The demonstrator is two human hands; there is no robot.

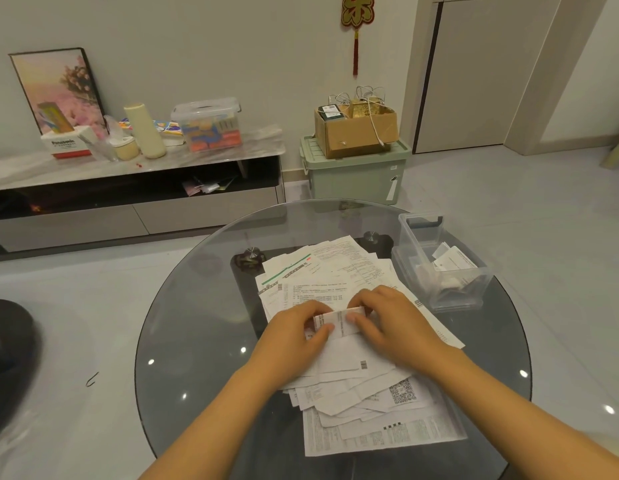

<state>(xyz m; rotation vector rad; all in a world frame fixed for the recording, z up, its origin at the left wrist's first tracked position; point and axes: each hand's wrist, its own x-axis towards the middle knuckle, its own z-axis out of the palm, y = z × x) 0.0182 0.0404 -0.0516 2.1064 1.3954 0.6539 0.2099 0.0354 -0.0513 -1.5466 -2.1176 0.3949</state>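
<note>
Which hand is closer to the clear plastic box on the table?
Right. The right hand, pinching the folded slip, lies left of the clear plastic box; the left hand pinches the slip farther left.

The one camera sat on the person's head, facing forward and tilted steeply down over the round glass surface [197, 323]. It was close in. Both forearms entered from the bottom edge, which also cut off the surface's near rim. The left hand [294, 336] and right hand [387, 323] met on a slip [339, 318] just below the middle of the view. The papers [335, 271] filled the centre, and a box [415, 244] stood to their right. The wide lens took in much beyond: the floor [76, 306] on both sides, a low cabinet [128, 216] along the far wall at upper left, and a door [474, 81] at upper right. Straight edges bowed toward the frame's borders.
</note>
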